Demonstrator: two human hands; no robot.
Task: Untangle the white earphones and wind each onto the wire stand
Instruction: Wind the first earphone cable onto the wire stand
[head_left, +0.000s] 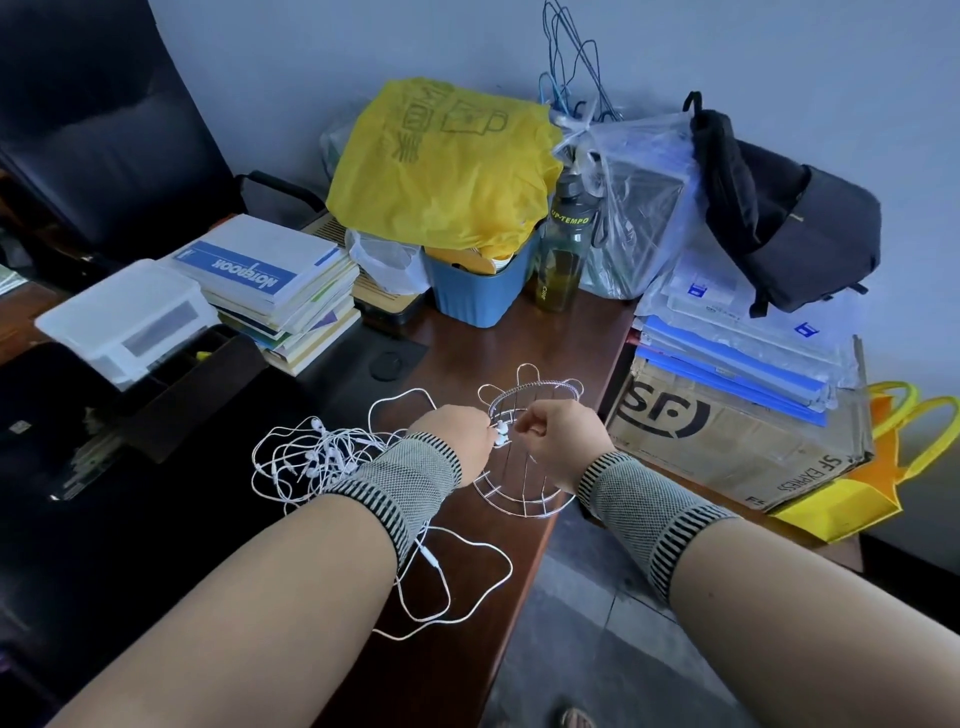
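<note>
Brown wood makes up the desk, and it is crowded at the back with a yellow bag, a blue bin, a green bottle, a stack of books and a black backpack. On the right sits a cardboard box with blue folders on top. Near the desk's front edge stands the wire stand. Both hands meet just over it. The left hand has its fingers curled and pinches a pair of white earbuds at its fingertips. The right hand is curled too, right beside the earbuds, and seems to pinch the thin cord by them. Both wrists wear grey knit bands. To the left of the stand lies a messy pile of tangled white earphones on the desk. One loose cord loops under the left arm toward the desk's front edge.
</note>
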